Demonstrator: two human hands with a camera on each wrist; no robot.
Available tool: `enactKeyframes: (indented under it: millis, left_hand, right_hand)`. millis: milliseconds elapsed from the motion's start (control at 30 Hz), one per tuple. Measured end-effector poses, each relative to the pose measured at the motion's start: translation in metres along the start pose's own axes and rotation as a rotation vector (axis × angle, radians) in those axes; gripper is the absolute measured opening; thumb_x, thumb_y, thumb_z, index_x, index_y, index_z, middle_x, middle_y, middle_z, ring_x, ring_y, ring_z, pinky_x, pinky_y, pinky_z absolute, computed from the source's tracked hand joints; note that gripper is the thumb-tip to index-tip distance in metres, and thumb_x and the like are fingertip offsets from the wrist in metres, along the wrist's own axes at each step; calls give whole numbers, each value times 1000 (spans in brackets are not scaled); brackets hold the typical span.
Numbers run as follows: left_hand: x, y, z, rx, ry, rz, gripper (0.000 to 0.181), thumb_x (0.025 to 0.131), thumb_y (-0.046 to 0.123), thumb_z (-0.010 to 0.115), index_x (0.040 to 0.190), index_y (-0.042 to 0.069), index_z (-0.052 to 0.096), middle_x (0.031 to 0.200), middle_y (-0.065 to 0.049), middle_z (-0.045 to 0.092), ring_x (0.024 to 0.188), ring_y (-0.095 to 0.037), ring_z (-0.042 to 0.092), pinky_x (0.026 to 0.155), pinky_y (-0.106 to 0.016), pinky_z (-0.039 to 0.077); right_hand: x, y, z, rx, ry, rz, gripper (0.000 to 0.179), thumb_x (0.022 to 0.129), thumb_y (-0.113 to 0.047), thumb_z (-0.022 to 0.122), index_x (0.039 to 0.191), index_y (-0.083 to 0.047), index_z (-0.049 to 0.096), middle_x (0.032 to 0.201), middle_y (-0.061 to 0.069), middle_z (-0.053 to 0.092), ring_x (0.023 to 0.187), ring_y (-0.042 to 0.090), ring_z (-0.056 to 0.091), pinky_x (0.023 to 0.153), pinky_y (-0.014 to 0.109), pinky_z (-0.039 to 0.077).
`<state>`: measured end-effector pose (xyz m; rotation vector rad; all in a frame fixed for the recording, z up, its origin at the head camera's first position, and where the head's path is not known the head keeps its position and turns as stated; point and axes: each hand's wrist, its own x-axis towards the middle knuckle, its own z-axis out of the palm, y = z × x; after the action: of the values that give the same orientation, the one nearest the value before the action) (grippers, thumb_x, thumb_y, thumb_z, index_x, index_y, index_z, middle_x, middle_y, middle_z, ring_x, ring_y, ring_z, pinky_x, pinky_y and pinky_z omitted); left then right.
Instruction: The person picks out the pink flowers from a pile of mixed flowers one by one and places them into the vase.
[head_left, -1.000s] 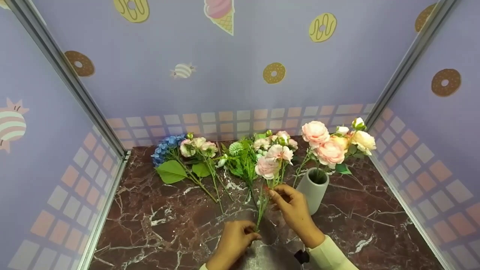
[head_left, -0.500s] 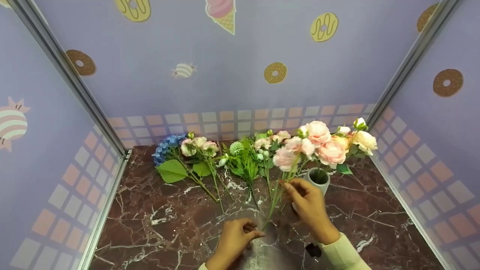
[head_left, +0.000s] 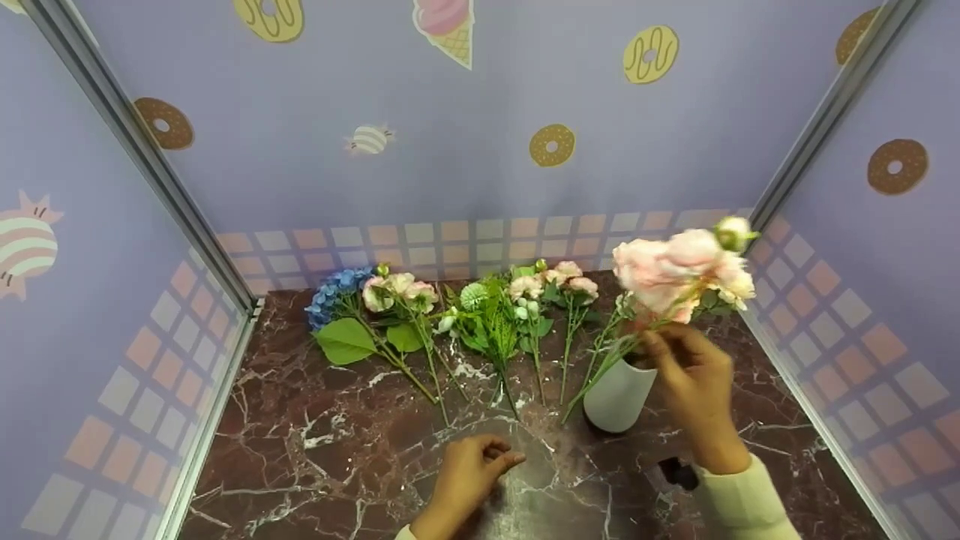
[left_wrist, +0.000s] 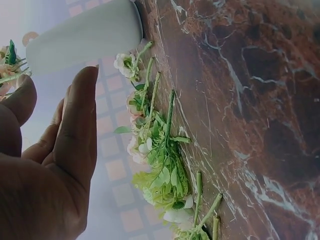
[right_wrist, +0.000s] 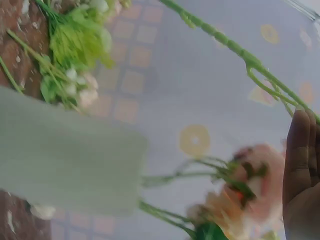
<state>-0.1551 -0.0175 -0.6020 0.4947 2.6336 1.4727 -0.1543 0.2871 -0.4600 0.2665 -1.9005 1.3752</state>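
Pinching a thin green stem [right_wrist: 235, 46], we hold a pink flower [head_left: 654, 277] with our right hand [head_left: 697, 386]. The flower puffs out just above our fingers and looks a bit blurry. Below the grip, the stem leans down and to the left, outside the pale gray vase [head_left: 616, 401]. That vase stands on the table [head_left: 330, 480], just below and left of our pinch. Pink and peach flowers [right_wrist: 227, 212] poke out of it, right behind the bloom we hold. Our left hand [head_left: 469, 472] is relaxed and free, with its fingers loose, down and to the left of the grip. Farther left of our pinch, more flowers lie in a row: small pink blooms [head_left: 581, 287] nearest, a leafy green bunch [head_left: 487, 330] in the middle, and a blue flower [head_left: 337, 292] farthest away. A pale sleeve [head_left: 742, 499] covers our right arm below the grip.
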Motion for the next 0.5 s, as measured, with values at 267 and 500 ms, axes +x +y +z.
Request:
enactKeyframes:
  millis: [267,500]
  left_hand:
    - [-1,3,-3,-10,6,-8,30,95,41,92,97,12,86,86,-3,86,74,-9,77,68,-26,62]
    - [-2,3,-3,-13,16,-13,27,96,40,91,95,13,86,84,0,85,72,-4,74,67,-24,60]
  right_hand:
    - [23,-8,-38,-130,206,-57,4,97,18,75,100,19,73,90,-25,79,68,-7,72,65,11,59]
    - [33,-3,-57,-180,357,-133,6,95,21,77,96,23,72,92,-27,79,73,-12,73,67,7,59]
